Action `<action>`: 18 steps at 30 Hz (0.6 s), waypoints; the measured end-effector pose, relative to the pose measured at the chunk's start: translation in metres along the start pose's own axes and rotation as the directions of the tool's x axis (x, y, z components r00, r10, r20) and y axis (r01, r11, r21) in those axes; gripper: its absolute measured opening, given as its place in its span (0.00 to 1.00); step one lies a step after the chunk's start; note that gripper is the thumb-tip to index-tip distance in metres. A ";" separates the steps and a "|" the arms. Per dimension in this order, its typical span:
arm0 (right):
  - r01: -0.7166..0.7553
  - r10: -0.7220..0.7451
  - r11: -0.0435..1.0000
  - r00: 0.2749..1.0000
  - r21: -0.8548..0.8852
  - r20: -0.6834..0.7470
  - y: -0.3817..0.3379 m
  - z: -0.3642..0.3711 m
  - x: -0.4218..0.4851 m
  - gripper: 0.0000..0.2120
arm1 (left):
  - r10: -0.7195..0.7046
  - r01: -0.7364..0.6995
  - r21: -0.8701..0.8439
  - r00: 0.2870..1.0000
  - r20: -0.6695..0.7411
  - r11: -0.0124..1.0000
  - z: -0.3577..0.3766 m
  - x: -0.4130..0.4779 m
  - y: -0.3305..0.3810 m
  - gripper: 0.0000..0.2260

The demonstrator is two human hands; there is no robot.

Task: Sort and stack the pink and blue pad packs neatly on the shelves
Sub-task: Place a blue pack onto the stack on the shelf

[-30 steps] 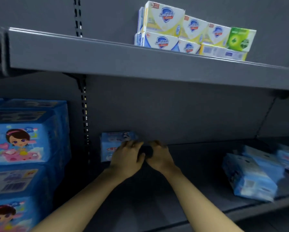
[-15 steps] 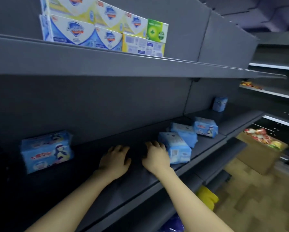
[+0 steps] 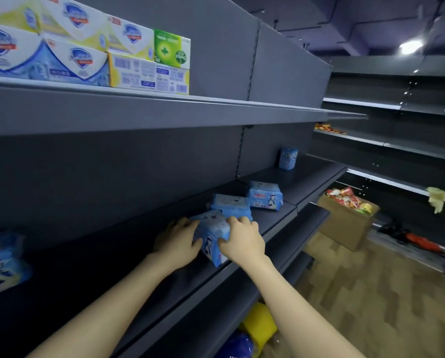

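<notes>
Head view, looking down along a dark grey metal shelf point(image 3: 87, 267).

- My left hand point(image 3: 176, 242) and right hand point(image 3: 243, 240) grip one soft light-blue plastic pad pack point(image 3: 212, 236) between them, one on each side. The fingers curl over its top edge and the thumbs sit on the near face.
- The pack is tilted, its lower corner touching the shelf close to the front lip.
- Just behind it lies a second light-blue pad pack point(image 3: 230, 204), flat on the shelf. I cannot tell whether the two touch.
- A third blue pad pack with a cartoon figure point(image 3: 265, 196) sits just beside the second, further along.
- A small blue pack standing upright point(image 3: 288, 158) is on the next shelf section, against the back panel, well apart from the rest.
- At the left edge is a blurred blue pad pack point(image 3: 2, 259), on the same shelf level.
- On the upper grey shelf point(image 3: 138, 109) there are stacked white, blue and yellow soap cartons point(image 3: 74, 47), with a green carton point(image 3: 172, 49) on top at the right end of the stack.
- On the wood-pattern floor point(image 3: 371, 293) stands an open brown cardboard box of bright snack packets point(image 3: 345, 220).
</notes>
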State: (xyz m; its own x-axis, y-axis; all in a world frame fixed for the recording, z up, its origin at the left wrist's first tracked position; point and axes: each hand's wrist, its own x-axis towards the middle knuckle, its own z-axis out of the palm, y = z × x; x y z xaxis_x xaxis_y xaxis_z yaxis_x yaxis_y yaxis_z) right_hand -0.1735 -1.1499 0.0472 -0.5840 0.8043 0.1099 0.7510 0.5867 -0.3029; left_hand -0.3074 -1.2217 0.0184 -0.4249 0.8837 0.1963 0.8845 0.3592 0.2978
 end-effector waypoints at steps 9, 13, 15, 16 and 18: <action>-0.010 0.004 0.999 0.994 0.048 0.112 0.011 0.007 0.016 0.30 | -0.076 0.076 0.000 0.995 0.060 0.997 0.004 0.025 0.001 0.22; -0.003 -0.011 0.996 0.987 0.089 0.163 0.008 0.011 0.024 0.31 | -0.117 0.120 -0.034 0.990 0.075 0.992 0.012 0.031 0.000 0.22; -0.002 -0.014 0.996 0.983 0.090 0.181 0.006 0.014 0.028 0.36 | -0.139 0.143 -0.055 0.987 0.077 0.988 0.016 0.032 0.000 0.22; -0.002 -0.015 0.996 0.983 0.089 0.184 0.006 0.015 0.030 0.37 | -0.145 0.150 -0.068 0.987 0.074 0.986 0.018 0.032 0.000 0.22; 0.003 -0.021 0.995 0.983 0.100 0.180 0.007 0.019 0.035 0.38 | -0.154 0.159 -0.084 0.986 0.066 0.984 0.020 0.032 -0.001 0.22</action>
State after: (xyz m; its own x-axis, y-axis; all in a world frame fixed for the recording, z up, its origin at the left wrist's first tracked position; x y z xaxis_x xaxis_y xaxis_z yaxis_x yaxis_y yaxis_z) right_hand -0.1945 -1.1192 0.0308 -0.6453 0.7619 -0.0558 0.7149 0.5765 -0.3957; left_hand -0.3177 -1.1880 0.0058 -0.5422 0.8358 0.0860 0.7862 0.4686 0.4029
